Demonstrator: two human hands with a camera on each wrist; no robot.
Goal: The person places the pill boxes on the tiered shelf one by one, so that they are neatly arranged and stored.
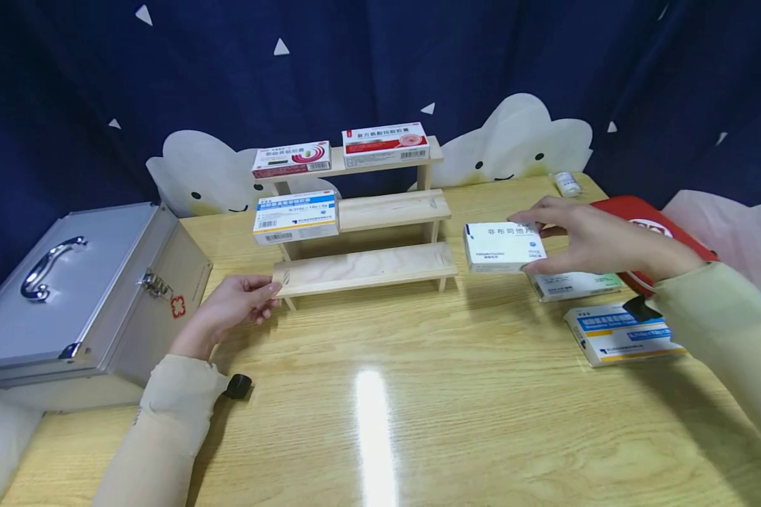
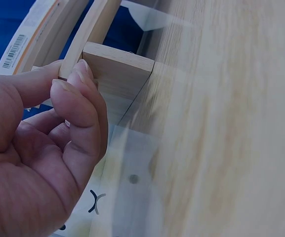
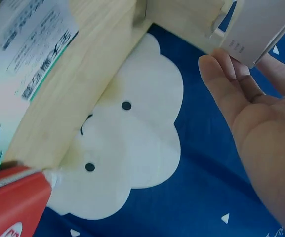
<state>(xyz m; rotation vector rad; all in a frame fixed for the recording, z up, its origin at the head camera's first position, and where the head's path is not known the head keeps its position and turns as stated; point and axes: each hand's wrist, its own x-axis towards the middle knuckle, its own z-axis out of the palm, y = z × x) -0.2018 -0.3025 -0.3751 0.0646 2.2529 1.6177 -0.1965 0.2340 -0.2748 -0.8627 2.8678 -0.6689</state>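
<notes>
My left hand (image 1: 241, 306) pinches the left end of the bottom step of a three-tier wooden rack (image 1: 368, 269). In the left wrist view, thumb and fingertips (image 2: 75, 94) meet at the step's edge. My right hand (image 1: 583, 232) grips a white medicine box (image 1: 502, 248) above the table, right of the rack. Two medicine boxes stand on the top tier: a red-and-white box (image 1: 385, 145) and a smaller pink-and-white box (image 1: 292, 159). On the left of the middle tier is a blue-and-white box (image 1: 296, 217). The bottom tier bears no box.
A silver metal case (image 1: 82, 282) stands at the left. At the right lie a green-and-white box (image 1: 573, 285), another blue-and-white box (image 1: 621, 332), a red pouch (image 1: 640, 211) and a small white bottle (image 1: 567, 184). A dark blue curtain (image 1: 330, 77) hangs behind the wooden table (image 1: 456, 422).
</notes>
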